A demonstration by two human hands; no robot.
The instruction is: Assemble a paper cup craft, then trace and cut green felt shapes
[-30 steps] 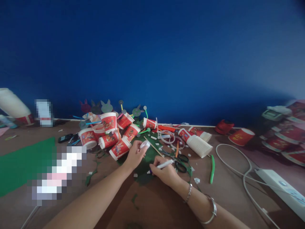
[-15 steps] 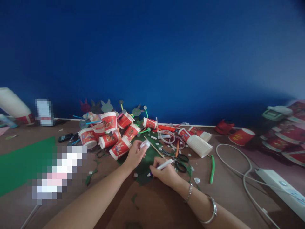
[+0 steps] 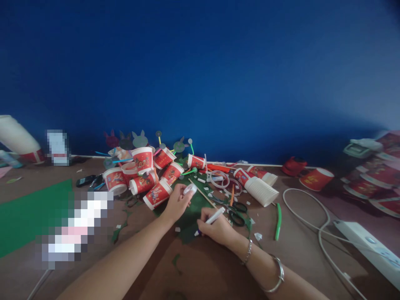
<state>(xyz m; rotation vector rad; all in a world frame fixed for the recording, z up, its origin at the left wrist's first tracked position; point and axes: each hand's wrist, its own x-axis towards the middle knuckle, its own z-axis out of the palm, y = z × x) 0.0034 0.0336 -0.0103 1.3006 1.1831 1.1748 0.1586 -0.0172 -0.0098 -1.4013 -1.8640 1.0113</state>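
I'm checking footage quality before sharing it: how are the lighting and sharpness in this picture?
Head view: light looks dim, with the blue wall paler toward the right; head view: the cups by the right edge look smeared, while the pen in the right hand is clearer; head view: blocky patches at left hide what is there.

A looped white cable lies beside a power strip.
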